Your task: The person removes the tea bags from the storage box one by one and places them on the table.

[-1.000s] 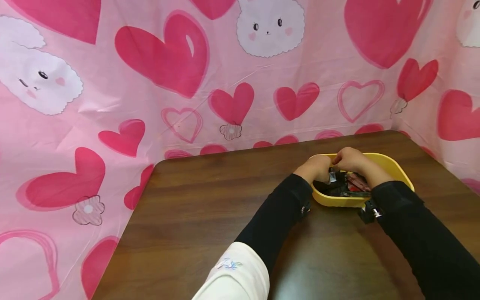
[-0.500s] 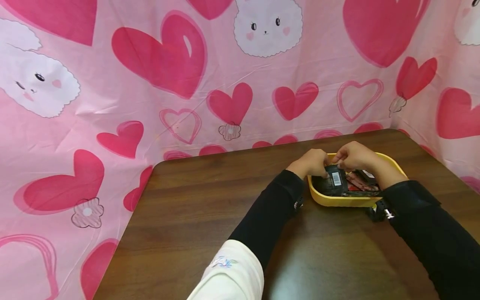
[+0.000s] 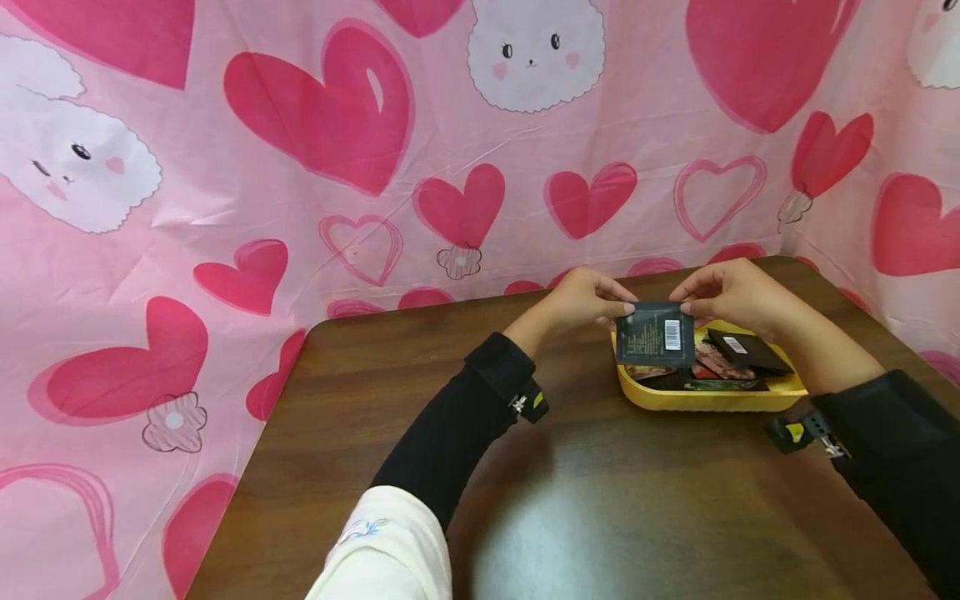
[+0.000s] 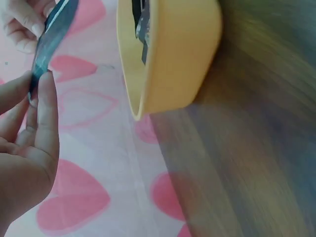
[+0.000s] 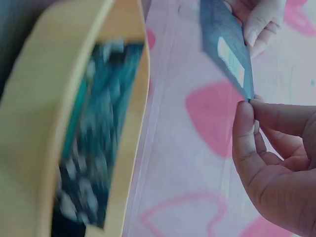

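A flat black packet with a white barcode label and small print hangs between my two hands, above the left part of a yellow basin. My left hand pinches its upper left corner between thumb and fingers. At the upper right corner my right hand pinches it the same way. The right wrist view shows the barcode side of the packet; in the left wrist view the packet appears edge-on, slightly bent.
Inside the basin lie several flat packets, among them a black one with a barcode and a reddish patterned one. The basin stands on a brown wooden table. Behind it hangs a pink heart-print cloth.
Both hands have risen out of the basin with the black packet, which was down among the others. The left hand has also moved left, and the packet now faces me.
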Demonstrator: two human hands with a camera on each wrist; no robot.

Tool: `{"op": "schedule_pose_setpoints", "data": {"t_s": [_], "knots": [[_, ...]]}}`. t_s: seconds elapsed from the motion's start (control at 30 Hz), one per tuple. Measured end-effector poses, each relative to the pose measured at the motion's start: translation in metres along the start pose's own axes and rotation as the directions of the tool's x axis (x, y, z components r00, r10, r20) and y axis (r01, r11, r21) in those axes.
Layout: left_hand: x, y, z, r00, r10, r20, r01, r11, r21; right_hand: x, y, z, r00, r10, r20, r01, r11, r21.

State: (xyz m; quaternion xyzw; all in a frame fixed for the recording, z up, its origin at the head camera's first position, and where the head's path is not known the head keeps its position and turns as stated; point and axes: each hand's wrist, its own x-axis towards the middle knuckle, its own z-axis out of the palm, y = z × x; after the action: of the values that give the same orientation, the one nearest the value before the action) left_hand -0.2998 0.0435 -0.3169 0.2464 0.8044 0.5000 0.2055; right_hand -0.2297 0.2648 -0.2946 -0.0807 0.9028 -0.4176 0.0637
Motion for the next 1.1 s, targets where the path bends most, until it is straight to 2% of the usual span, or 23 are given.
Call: {"op": "schedule_pose_setpoints", "data": {"t_s": [0.17,0.3,0.47,0.63,0.77,0.9,1.0,1.1], "knots": [[-0.045,-0.013,-0.012,0.994,-0.083,0.070,0.092,0.987,-0.131,-0.013,-0.011,0.030,0.998,-0.021,0.060,0.014,0.992,0.128],[-0.086,-0.031,-0.009,0.973,-0.187,0.133,0.210,0.960,-0.183,-0.025,-0.014,0.063,0.985,-0.019,0.173,-0.022,0.973,0.228],[-0.131,-0.061,0.008,0.941,-0.304,0.150,0.333,0.910,-0.246,-0.039,-0.007,0.110,0.941,-0.054,0.335,-0.063,0.943,0.328],[-0.166,-0.084,0.026,0.922,-0.369,0.118,0.387,0.863,-0.326,-0.050,0.004,0.147,0.886,-0.096,0.454,-0.090,0.925,0.370],[-0.182,-0.094,0.036,0.915,-0.387,0.111,0.400,0.846,-0.352,-0.056,0.012,0.165,0.870,-0.105,0.482,-0.101,0.919,0.381],[-0.189,-0.098,0.041,0.910,-0.395,0.124,0.413,0.842,-0.347,-0.060,0.015,0.175,0.866,-0.102,0.490,-0.103,0.921,0.375],[-0.190,-0.102,0.042,0.913,-0.392,0.115,0.408,0.855,-0.319,-0.061,0.014,0.181,0.875,-0.092,0.475,-0.091,0.933,0.349],[-0.189,-0.106,0.041,0.920,-0.386,0.066,0.389,0.881,-0.267,-0.059,0.012,0.184,0.901,-0.094,0.424,-0.036,0.957,0.289]]}}
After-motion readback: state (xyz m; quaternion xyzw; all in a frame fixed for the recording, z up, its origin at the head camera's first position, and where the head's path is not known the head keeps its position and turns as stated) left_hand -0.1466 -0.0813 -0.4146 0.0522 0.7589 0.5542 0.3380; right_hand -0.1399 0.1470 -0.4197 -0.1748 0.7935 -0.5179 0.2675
